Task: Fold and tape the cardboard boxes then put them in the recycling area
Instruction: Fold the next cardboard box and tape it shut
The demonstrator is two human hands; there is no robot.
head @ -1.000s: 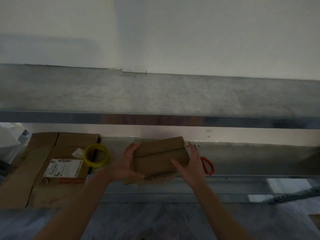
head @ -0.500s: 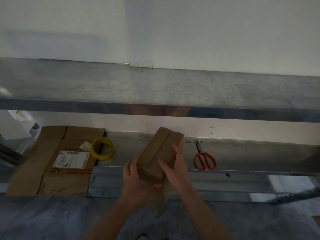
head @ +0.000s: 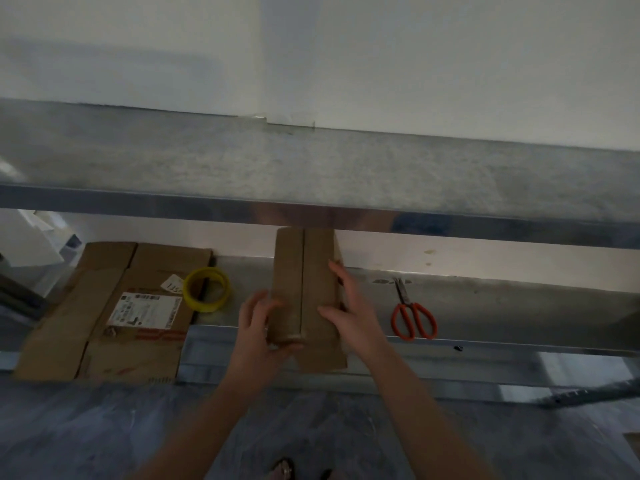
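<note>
A small brown cardboard box (head: 304,271) stands lengthwise on the lower metal shelf (head: 485,306), its two top flaps meeting in a centre seam. My left hand (head: 258,327) grips its near left corner, thumb curled under the near end. My right hand (head: 353,313) lies against the right side with fingers spread over the top flap. A loose flap sticks out at the near end. A yellow tape roll (head: 206,289) lies to the left. Orange-handled scissors (head: 412,317) lie to the right.
A large flattened cardboard box (head: 114,317) with a white shipping label lies at the shelf's left end. The upper metal shelf (head: 311,174) overhangs the box's far end. A white wall is behind. Grey floor lies below, with my foot at the bottom edge.
The box has been turned from crosswise to lengthwise and set further back on the shelf. Both hands shifted with it to its near end and right side.
</note>
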